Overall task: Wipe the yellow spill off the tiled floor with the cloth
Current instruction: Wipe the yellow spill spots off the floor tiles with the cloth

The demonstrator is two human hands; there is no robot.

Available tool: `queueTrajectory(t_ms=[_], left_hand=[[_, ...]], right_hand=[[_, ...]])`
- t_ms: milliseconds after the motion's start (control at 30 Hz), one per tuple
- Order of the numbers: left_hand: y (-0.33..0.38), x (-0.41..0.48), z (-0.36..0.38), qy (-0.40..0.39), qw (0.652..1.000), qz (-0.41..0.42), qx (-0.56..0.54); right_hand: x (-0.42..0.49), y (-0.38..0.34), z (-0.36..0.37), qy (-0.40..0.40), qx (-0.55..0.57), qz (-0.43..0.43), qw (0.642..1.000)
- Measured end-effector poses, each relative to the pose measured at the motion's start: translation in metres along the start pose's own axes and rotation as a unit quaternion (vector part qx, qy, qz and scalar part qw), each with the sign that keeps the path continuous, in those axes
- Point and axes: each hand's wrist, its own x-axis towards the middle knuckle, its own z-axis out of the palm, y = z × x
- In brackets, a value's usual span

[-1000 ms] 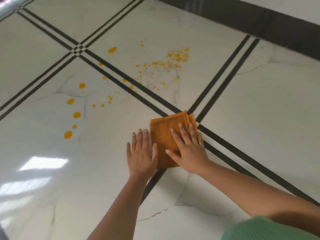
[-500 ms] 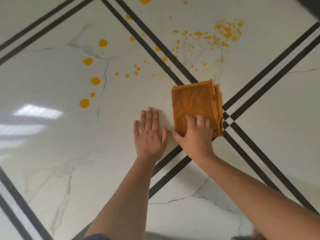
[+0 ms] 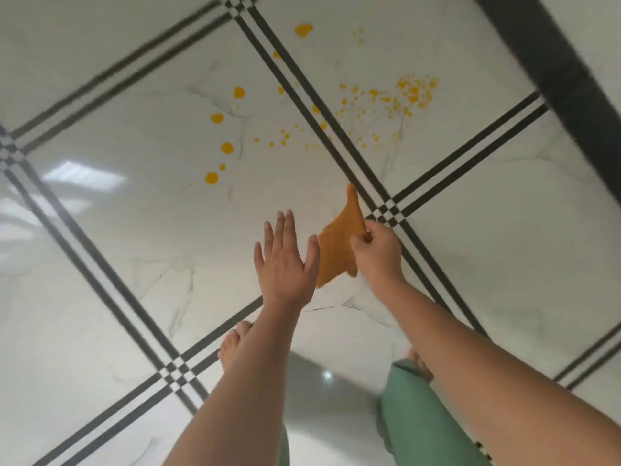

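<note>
An orange cloth point(image 3: 337, 245) hangs bunched and stretched from my right hand point(image 3: 378, 252), whose fingers are pinched shut on its upper edge, above the white tiled floor point(image 3: 141, 230). My left hand point(image 3: 285, 260) is just to the left of the cloth, flat, fingers spread, holding nothing. The yellow spill lies farther away: big round drops point(image 3: 226, 148) on the left tile and a spray of small specks point(image 3: 408, 94) on the tile beyond the black double lines.
Black double grout lines point(image 3: 336, 136) cross the glossy floor and meet beside the cloth. A dark skirting band point(image 3: 571, 89) runs along the top right. My bare feet point(image 3: 232, 344) and green trouser legs point(image 3: 416, 415) are below my arms.
My right hand has closed on the cloth and lifted it off the floor, so it is no longer flat and folded. My left hand rose from the tile. The camera pulled back and up.
</note>
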Motion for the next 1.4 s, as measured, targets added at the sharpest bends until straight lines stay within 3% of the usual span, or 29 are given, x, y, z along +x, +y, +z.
queueTrajectory(t_ms=[133, 333, 600, 967, 1200, 1400], left_hand=[[0.045, -0.085, -0.13, 0.005, 0.995, -0.051, -0.084], [0.083, -0.182, -0.343, 0.048, 0.982, -0.052, -0.176], [0.092, -0.201, -0.501, 0.076, 0.979, 0.0, -0.191], [0.11, -0.062, -0.636, 0.031, 0.982, 0.071, -0.173], [0.136, 0.058, -0.725, -0.058, 0.989, 0.098, -0.091], [0.171, 0.145, -0.758, -0.146, 0.974, 0.157, -0.077]], right_hand=[[-0.114, -0.099, -0.058, -0.045, 0.04, 0.075, 0.995], [-0.267, -0.26, -0.12, -0.034, 0.077, 0.054, 0.995], [-0.335, -0.416, -0.125, 0.003, 0.167, 0.03, 0.986], [-0.272, -0.585, -0.09, 0.057, 0.253, 0.022, 0.966], [-0.202, -0.665, -0.083, 0.122, 0.291, 0.077, 0.946], [-0.162, -0.72, -0.079, 0.188, 0.339, 0.118, 0.914]])
